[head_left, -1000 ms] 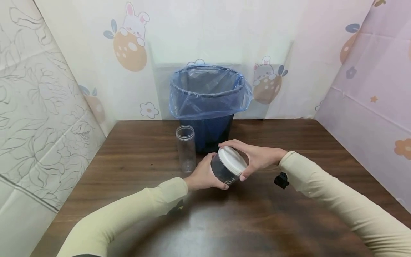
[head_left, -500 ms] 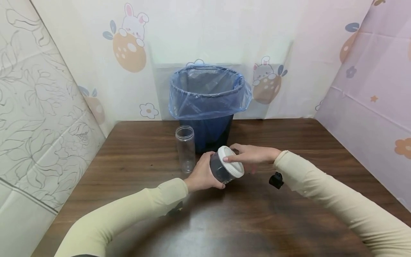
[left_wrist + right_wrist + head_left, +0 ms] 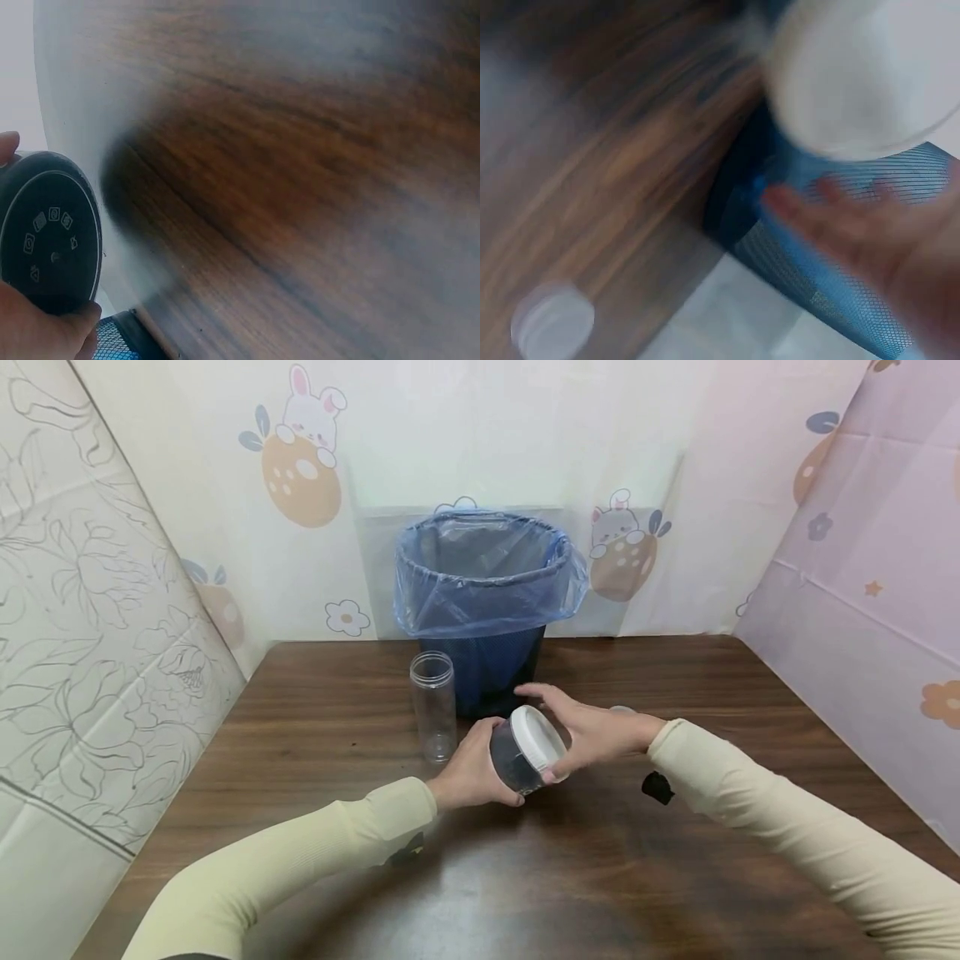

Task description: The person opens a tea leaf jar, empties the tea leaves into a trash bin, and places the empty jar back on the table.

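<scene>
While the left hand (image 3: 474, 768) wraps its fingers round a dark cylindrical jar (image 3: 512, 764), just below the middle of the head view, that jar leans well off upright! Its long axis runs from lower left to upper right, and the white ribbed lid (image 3: 538, 739) is on, facing up and to the right. From the left wrist, the jar's round black base fills the left edge of the frame, pale symbols printed across it. What the jar contains, I can't tell through those dark walls.

Left of it, a tall clear plastic jar (image 3: 433, 710) with a threaded neck stands upright on the brown wood-grain worktop (image 3: 480, 893). Behind, top centre, a dark mesh bin (image 3: 495, 664) wears a translucent blue liner (image 3: 487, 606) folded over its rim.

And the right hand (image 3: 596, 732)! Fingers spread wide, index reaching up and left, clear of the lid, thumb down by the lid's lower rim; whether it presses there, I can't say. Both arms come in from the lower corners in cream sleeves (image 3: 787, 814). Lower left in the right wrist view, a blurred round white piece (image 3: 553, 322) lies on the worktop.
</scene>
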`<state>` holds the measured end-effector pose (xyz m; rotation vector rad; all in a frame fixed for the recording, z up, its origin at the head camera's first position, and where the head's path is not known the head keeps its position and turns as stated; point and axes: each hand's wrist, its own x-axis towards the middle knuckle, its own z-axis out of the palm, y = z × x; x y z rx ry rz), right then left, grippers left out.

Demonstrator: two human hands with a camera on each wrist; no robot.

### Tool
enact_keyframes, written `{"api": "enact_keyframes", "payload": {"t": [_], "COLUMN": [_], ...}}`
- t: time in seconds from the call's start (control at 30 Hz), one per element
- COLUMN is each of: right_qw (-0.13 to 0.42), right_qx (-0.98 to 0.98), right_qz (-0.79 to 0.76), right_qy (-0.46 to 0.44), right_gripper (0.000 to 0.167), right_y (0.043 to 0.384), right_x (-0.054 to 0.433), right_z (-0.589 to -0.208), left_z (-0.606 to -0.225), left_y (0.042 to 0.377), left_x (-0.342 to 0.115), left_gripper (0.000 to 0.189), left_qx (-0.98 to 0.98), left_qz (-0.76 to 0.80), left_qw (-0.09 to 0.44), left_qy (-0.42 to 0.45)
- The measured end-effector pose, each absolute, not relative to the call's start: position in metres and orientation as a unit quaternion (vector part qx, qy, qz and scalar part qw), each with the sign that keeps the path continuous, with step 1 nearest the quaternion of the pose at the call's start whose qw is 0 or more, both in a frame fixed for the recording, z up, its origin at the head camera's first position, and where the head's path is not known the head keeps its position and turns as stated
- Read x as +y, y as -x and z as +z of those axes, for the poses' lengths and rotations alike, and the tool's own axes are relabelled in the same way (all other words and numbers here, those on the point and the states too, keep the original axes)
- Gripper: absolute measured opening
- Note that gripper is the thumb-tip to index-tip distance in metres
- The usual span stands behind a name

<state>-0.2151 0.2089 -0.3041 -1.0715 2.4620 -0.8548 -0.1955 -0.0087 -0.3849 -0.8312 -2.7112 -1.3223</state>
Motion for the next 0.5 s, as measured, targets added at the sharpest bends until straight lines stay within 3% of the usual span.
{"api": "enact_keyframes", "payload": {"t": [0.2, 0.3, 0.5], "right_qw": [0.278, 0.306, 0.307], "right_qx": [0.891, 0.889, 0.876], "right_qz": [-0.316, -0.305, -0.328], "right_qy": [0.172, 0.154, 0.174], "right_gripper": [0.077, 0.078, 0.075], "right_y": [0.215, 0.214, 0.213], "right_x": [0.201, 0.199, 0.201], "right_z": [-0.293, -0.292, -0.295], "left_z": [-0.386, -0.385, -0.382], "left_y": [0.195, 0.195, 0.195], "left_x": [-0.008, -0.008, -0.009], "left_gripper": [0.103, 0.104, 0.103], "left_qx": [-0.864, -0.863, -0.863], "left_qz": [-0.428, -0.431, -0.426], "left_qw": [-0.002, -0.005, 0.010], "left_qy": [0.265, 0.265, 0.271]}}
